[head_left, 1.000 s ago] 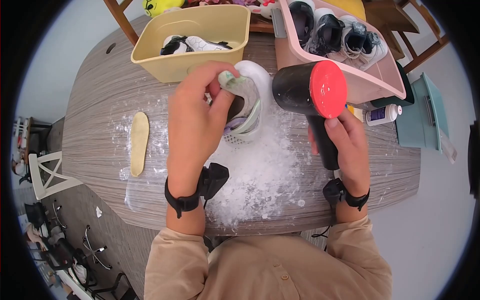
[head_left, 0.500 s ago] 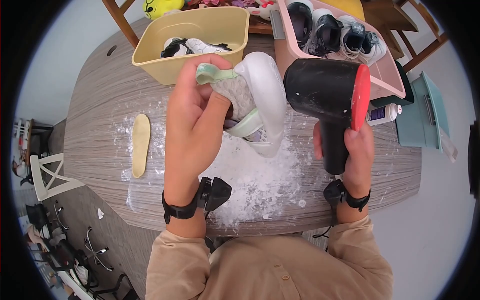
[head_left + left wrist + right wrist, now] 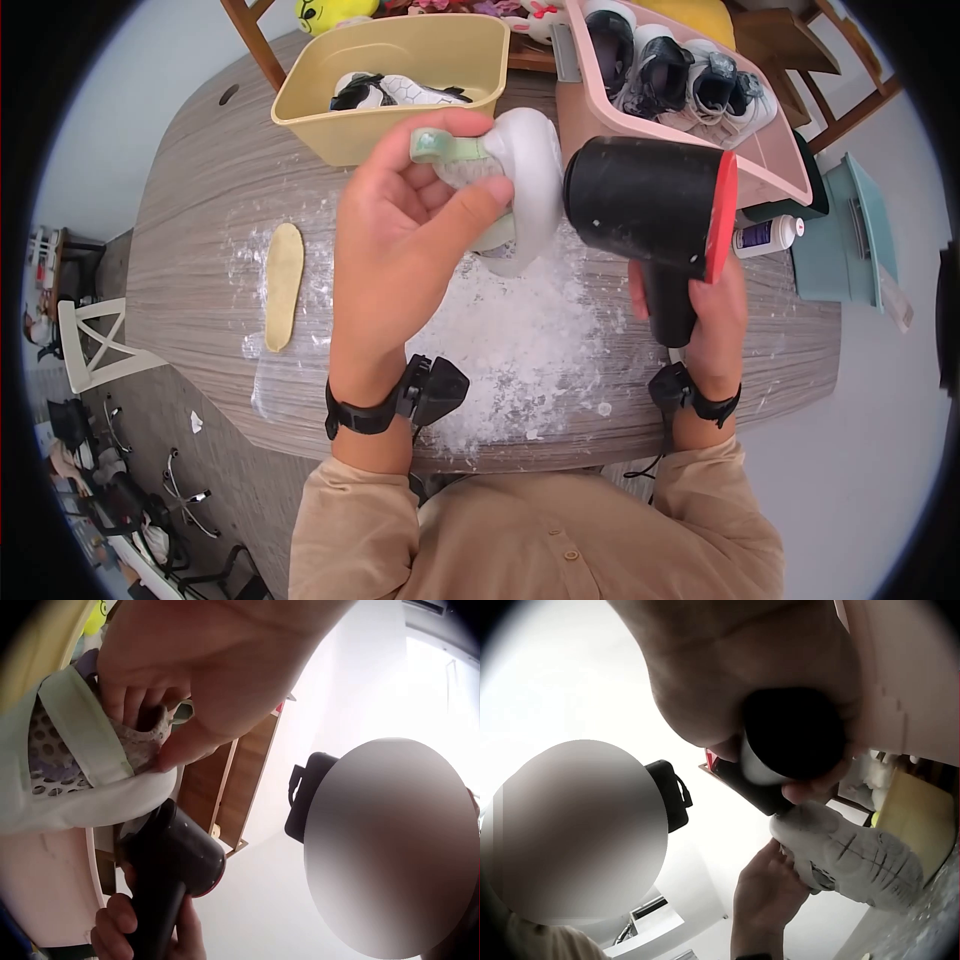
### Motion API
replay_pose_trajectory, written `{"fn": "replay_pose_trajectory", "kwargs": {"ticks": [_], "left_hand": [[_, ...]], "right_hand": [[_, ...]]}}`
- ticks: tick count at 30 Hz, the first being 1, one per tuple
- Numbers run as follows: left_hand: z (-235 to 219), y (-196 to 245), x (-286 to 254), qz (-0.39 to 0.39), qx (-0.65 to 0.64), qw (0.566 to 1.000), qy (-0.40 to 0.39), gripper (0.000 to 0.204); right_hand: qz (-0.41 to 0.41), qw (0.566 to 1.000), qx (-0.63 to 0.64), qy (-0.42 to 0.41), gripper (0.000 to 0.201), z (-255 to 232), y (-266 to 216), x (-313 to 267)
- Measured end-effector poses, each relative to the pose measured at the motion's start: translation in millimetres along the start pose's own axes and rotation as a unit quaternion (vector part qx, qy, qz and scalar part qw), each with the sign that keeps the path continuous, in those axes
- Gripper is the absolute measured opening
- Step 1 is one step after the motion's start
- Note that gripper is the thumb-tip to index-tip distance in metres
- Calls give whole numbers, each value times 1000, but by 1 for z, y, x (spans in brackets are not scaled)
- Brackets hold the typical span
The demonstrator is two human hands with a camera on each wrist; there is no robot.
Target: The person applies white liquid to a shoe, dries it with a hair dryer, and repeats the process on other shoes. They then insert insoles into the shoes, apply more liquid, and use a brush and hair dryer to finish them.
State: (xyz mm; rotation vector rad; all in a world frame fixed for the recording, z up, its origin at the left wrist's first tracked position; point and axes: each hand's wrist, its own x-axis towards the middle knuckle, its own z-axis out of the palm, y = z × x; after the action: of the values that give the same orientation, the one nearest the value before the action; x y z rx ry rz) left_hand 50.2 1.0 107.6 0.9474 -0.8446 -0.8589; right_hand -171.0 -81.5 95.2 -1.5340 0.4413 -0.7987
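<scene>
Shoe (image 3: 535, 165) beside dryer (image 3: 640, 190), well inside table (image 3: 200, 220) edges

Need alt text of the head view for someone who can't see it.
A person's left hand holds a green-trimmed white shoe while the right hand grips a black blower close beside the shoe. White residue covers part of the table, where an insole lies; behind, a yellow tub and a pink tub hold other shoes.
</scene>
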Motion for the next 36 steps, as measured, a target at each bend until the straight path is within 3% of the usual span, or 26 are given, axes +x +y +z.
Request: {"fn": "replay_pose_trajectory", "kwargs": {"ticks": [3,9,16,22,33,36], "left_hand": [[1,2,-1,-13,8,1000,11,33],[6,-4,-2,-24,38,999,12,31],[8,4,-5,-36,69,995,59,28],[8,8,-6,-68,100,992,35,32],[12,9,-12,-53,109,992,32,30],[12,8,-11,-45,116,991,42,30]], "right_hand": [[-13,999,-35,28,44,3,1,-3],[5,999,19,42,44,5,-1,-1],[30,999,-1,23,45,4,-2,0],[17,1000,-3,16,48,1,-1,0],[28,998,31,37,44,4,-7,-3],[37,999,-9,23,44,6,-12,-5]]}}
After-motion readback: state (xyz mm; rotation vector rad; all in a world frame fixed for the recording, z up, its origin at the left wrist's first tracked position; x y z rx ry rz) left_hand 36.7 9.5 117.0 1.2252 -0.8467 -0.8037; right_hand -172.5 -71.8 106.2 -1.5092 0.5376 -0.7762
